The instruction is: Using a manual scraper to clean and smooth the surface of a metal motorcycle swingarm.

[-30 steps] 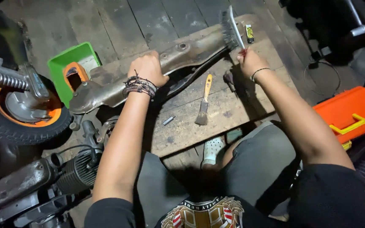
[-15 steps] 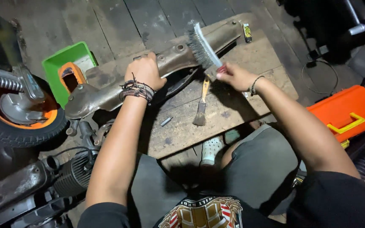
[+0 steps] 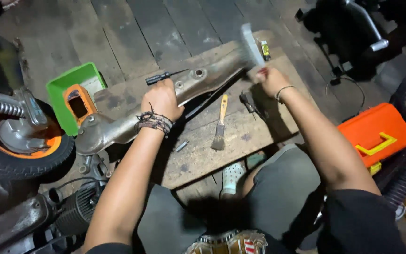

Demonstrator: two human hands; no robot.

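While the left hand (image 3: 162, 99) wraps its fingers over the middle of the long rusty metal part (image 3: 165, 101), which lies slantwise along the far edge of the wooden board (image 3: 240, 134), the right hand (image 3: 271, 81) is closed around the red handle of a wire brush (image 3: 250, 47), its blurred bristles against the part's far right end. A paintbrush (image 3: 220, 127) lies near the board's middle, a black screwdriver (image 3: 163, 76) just beyond the left hand, a green bin (image 3: 66, 82) off the board's left corner, and an orange toolbox (image 3: 377, 134) well off its right edge.
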